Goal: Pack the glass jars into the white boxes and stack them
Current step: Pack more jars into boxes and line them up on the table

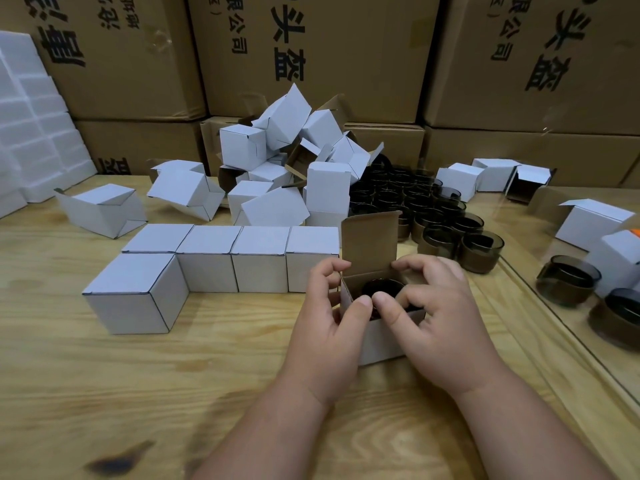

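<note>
A: Where is the open white box [381, 336]?
B: On the wooden bench [104, 393], near the middle, at about 3 o'clock from the row of closed white boxes [258, 259]. Its lid flap [370, 242] stands upright, brown side facing the camera.

A: And the jar?
B: A dark glass jar [382, 287] sits inside that box, only its rim showing.

A: What are the hands doing?
B: The left hand [329, 327] wraps the box's left side, thumb at the near edge and fingers curled over the left side flap. The right hand [436, 317] covers the right side, thumb beside the left thumb at the near edge, fingers curled over the right side flap. Both hands pinch the box; neither is spread flat.

A: What else is around?
B: Four closed boxes stand in a line, with a fifth closed box [135, 294] set nearer at their 7 o'clock end. At 12 o'clock lies a heap of empty white boxes [284, 157], tumbled at all angles. At 1 o'clock from the open box stands a cluster of loose glass jars [426, 209], packed close. More jars and boxes show at 3 o'clock, behind a clear pane edge. Brown cartons [311, 57] with printed characters line the back.
</note>
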Available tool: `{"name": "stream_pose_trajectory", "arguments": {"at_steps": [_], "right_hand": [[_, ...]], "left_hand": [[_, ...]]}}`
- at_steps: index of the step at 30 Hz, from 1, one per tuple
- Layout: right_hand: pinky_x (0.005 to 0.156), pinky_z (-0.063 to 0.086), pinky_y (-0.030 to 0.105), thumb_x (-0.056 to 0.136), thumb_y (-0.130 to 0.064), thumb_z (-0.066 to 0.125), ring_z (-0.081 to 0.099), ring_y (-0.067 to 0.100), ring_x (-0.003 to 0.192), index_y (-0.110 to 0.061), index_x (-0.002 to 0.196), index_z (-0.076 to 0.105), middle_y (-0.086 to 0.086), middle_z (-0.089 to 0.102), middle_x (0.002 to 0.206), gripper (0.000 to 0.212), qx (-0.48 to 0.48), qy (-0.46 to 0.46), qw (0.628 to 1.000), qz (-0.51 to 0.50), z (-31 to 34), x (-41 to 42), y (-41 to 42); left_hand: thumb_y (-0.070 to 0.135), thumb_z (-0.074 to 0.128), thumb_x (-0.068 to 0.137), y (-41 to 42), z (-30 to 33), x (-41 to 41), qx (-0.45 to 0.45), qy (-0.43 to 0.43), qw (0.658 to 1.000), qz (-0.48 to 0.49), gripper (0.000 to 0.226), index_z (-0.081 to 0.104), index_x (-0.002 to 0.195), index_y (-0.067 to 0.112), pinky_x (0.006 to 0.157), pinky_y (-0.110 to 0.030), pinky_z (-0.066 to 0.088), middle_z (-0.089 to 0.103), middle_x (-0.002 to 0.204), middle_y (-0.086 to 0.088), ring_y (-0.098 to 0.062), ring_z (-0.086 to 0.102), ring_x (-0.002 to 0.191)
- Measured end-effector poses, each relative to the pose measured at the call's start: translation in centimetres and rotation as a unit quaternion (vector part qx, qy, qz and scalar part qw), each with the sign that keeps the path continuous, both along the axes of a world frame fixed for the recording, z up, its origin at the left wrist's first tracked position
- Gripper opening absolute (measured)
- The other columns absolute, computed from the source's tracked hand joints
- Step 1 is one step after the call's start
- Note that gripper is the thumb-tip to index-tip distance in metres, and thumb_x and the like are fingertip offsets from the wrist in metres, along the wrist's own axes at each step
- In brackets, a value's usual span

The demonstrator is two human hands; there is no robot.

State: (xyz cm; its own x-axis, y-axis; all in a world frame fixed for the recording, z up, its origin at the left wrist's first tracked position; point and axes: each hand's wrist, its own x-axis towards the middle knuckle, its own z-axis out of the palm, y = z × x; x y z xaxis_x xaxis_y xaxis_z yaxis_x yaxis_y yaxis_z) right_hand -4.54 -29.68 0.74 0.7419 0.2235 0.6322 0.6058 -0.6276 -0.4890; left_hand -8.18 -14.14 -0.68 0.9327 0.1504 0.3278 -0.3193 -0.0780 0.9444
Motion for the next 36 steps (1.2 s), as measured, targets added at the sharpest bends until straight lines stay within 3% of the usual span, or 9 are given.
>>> {"name": "stream_pose_trajectory", "arguments": {"at_steps": [3, 6, 11, 14, 17, 23, 29, 34, 36], "right_hand": [[0.100, 0.033, 0.021, 0.087, -0.056, 0.057, 0.045, 0.007, 0.122, -0.025, 0.064, 0.071, -0.009, 0.062, 0.118, 0.041, 0.025, 0.007, 1.000, 0.007, 0.1, -0.2, 0.1], [0.099, 0.043, 0.029, 0.089, -0.047, 0.055, 0.054, 0.011, 0.122, -0.029, 0.089, 0.072, -0.007, 0.064, 0.120, 0.025, 0.171, 0.015, 0.985, 0.005, 0.4, -0.3, 0.1], [0.087, 0.051, 0.034, 0.108, -0.025, 0.038, 0.068, 0.016, 0.105, -0.026, 0.119, 0.067, 0.004, 0.074, 0.118, 0.030, 0.453, 0.176, 0.874, 0.025, 0.8, 0.7, -0.7], [0.081, 0.052, 0.026, 0.106, -0.010, 0.044, 0.070, 0.015, 0.103, -0.026, 0.120, 0.069, -0.002, 0.077, 0.113, 0.033, 0.433, 0.247, 0.867, 0.031, 0.6, 1.1, -0.6], [0.088, 0.054, 0.035, 0.100, -0.002, 0.053, 0.072, 0.021, 0.108, -0.028, 0.119, 0.072, -0.001, 0.077, 0.113, 0.037, 0.418, 0.293, 0.858, 0.064, 0.1, 1.1, -0.1], [0.068, 0.053, 0.011, 0.095, 0.007, 0.052, 0.070, -0.005, 0.094, -0.040, 0.114, 0.073, -0.017, 0.076, 0.101, 0.055, 0.371, 0.292, 0.875, 0.103, -0.2, 0.8, 0.1], [0.063, 0.052, 0.012, 0.094, 0.014, 0.049, 0.070, -0.003, 0.078, -0.032, 0.109, 0.070, -0.021, 0.075, 0.089, 0.053, 0.372, 0.282, 0.877, 0.114, -0.2, 0.7, 0.4], [0.072, 0.052, 0.013, 0.090, -0.024, 0.061, 0.069, -0.002, 0.088, -0.020, 0.112, 0.065, -0.018, 0.075, 0.092, 0.022, 0.389, 0.259, 0.870, 0.157, -0.2, 0.4, 0.4], [0.075, 0.056, 0.020, 0.089, -0.053, 0.064, 0.072, 0.010, 0.097, -0.013, 0.115, 0.064, -0.004, 0.076, 0.102, 0.047, 0.415, 0.269, 0.850, 0.181, -0.2, 0.2, 0.4]], "left_hand": [[0.047, 0.057, 0.074, 0.1, 0.0, -0.1, 0.006, -0.001, 1.000, -0.004, 0.041, 0.050, 0.115, 0.052, 0.092, -0.034, 0.055, 0.066, 0.116, 0.011, -0.015, 0.064, 0.108], [0.047, 0.056, 0.076, 0.2, -0.1, -0.3, 0.024, 0.005, 1.000, -0.006, 0.045, 0.050, 0.120, 0.052, 0.094, -0.038, 0.056, 0.065, 0.116, 0.017, -0.010, 0.065, 0.107], [0.056, 0.054, 0.080, 0.4, -0.1, -0.3, 0.045, 0.024, 0.999, -0.018, 0.048, 0.051, 0.128, 0.055, 0.100, -0.038, 0.053, 0.062, 0.122, 0.023, -0.006, 0.061, 0.116], [0.059, 0.046, 0.090, 0.3, 0.0, -0.3, 0.044, 0.018, 0.999, -0.006, 0.046, 0.058, 0.133, 0.048, 0.108, -0.026, 0.042, 0.060, 0.135, 0.019, -0.001, 0.053, 0.130], [0.045, 0.048, 0.094, 0.1, 0.2, -0.4, 0.060, 0.027, 0.998, 0.000, 0.037, 0.059, 0.129, 0.051, 0.100, -0.010, 0.039, 0.059, 0.126, 0.029, 0.009, 0.053, 0.122], [0.040, 0.057, 0.087, 0.0, -0.1, -0.1, 0.053, 0.046, 0.997, 0.014, 0.041, 0.059, 0.126, 0.052, 0.098, -0.045, 0.055, 0.066, 0.123, 0.011, -0.016, 0.066, 0.106], [0.033, 0.062, 0.084, -0.1, -0.1, 0.0, 0.029, 0.031, 0.999, 0.028, 0.039, 0.056, 0.117, 0.053, 0.093, -0.049, 0.057, 0.069, 0.115, 0.016, -0.017, 0.069, 0.104], [0.024, 0.065, 0.083, -0.2, 0.0, 0.0, 0.018, 0.004, 0.999, 0.044, 0.048, 0.047, 0.114, 0.057, 0.097, -0.050, 0.056, 0.066, 0.119, 0.020, -0.011, 0.066, 0.113], [0.023, 0.065, 0.084, -0.2, 0.0, 0.0, 0.013, -0.003, 0.999, 0.048, 0.053, 0.042, 0.115, 0.059, 0.098, -0.050, 0.056, 0.066, 0.122, 0.018, -0.012, 0.065, 0.116]]}}
